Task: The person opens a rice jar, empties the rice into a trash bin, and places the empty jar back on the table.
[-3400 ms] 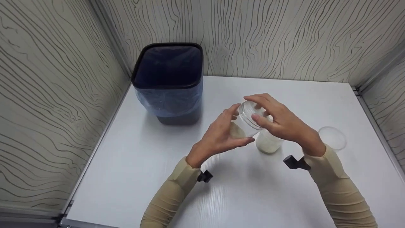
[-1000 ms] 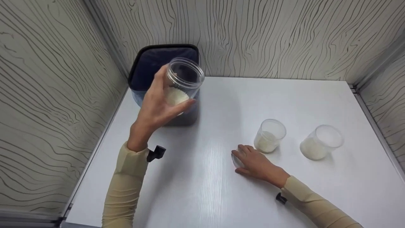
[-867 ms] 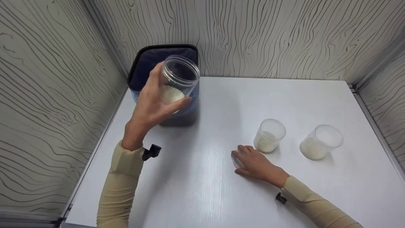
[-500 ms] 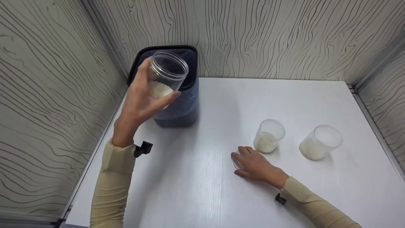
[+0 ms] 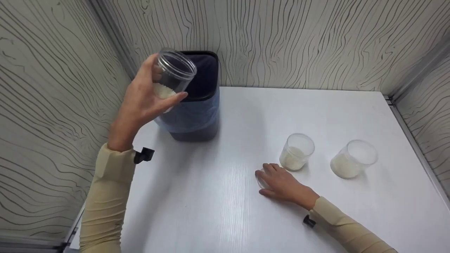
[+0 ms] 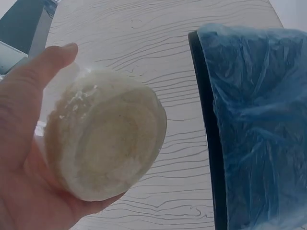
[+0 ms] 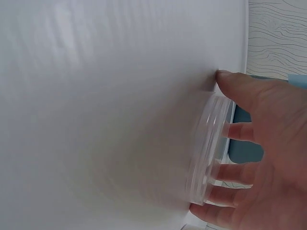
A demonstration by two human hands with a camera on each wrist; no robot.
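My left hand point(image 5: 142, 95) grips a clear plastic jar point(image 5: 175, 70), thumb on one side and fingers on the other. The jar has no lid on it, leans to the right, and carries white grains low inside. It is raised over the left part of the bin point(image 5: 193, 121). In the left wrist view the jar's base point(image 6: 112, 139) faces the camera, beside the bin's blue liner point(image 6: 261, 129). My right hand point(image 5: 281, 182) holds a clear round lid point(image 7: 208, 148) down on the table, thumb at one edge and fingertips along it. The hand hides most of the lid from above.
Two more clear open containers with white grains stand on the white table point(image 5: 218, 196): one container point(image 5: 297, 153) just beyond my right hand, another container point(image 5: 353, 160) further right. Wood-patterned panels point(image 5: 281, 42) close off the back and both sides.
At first both hands were on the jar. My right hand has since brought the lid down to the table and stays there. My left hand has carried the jar left to the bin.
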